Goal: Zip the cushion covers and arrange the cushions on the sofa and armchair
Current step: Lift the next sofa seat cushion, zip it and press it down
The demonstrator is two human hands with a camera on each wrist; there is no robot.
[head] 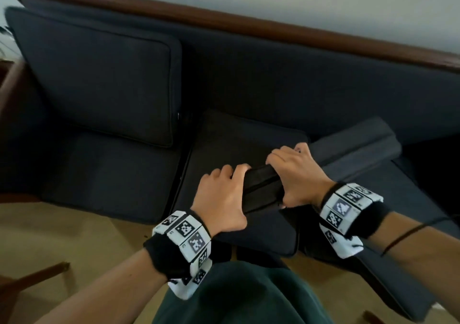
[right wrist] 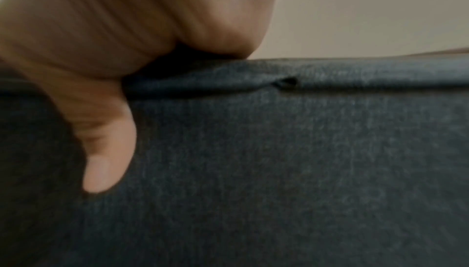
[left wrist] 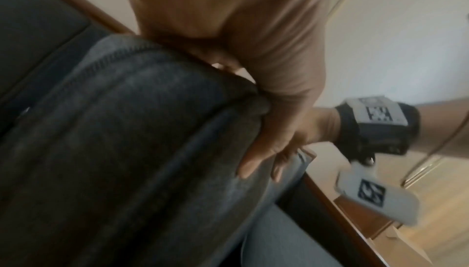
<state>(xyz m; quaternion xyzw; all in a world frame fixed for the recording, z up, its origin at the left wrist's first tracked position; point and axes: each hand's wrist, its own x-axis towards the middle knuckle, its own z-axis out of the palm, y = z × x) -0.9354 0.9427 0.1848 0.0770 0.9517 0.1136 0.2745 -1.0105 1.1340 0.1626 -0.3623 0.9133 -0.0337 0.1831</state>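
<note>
A dark navy cushion [head: 353, 146] stands on its edge on the sofa seat, its zipped side facing up. My left hand [head: 224, 191] grips the near end of that edge, fingers curled over the far side. My right hand [head: 296, 171] grips the same edge just beyond it, thumb toward me. In the left wrist view the zipper [left wrist: 101, 65] runs along the cushion's edge, and the right hand [left wrist: 279, 141] holds the corner. The right wrist view shows my thumb [right wrist: 106, 151] pressed on the cushion fabric [right wrist: 279, 161] below its piping. The zipper pull is hidden.
Another navy back cushion [head: 99, 84] leans against the sofa back at the left. The sofa's wooden top rail [head: 249, 24] runs along a pale wall. Seat cushions [head: 112, 174] lie below. A wooden furniture leg [head: 32, 279] stands on the beige floor at lower left.
</note>
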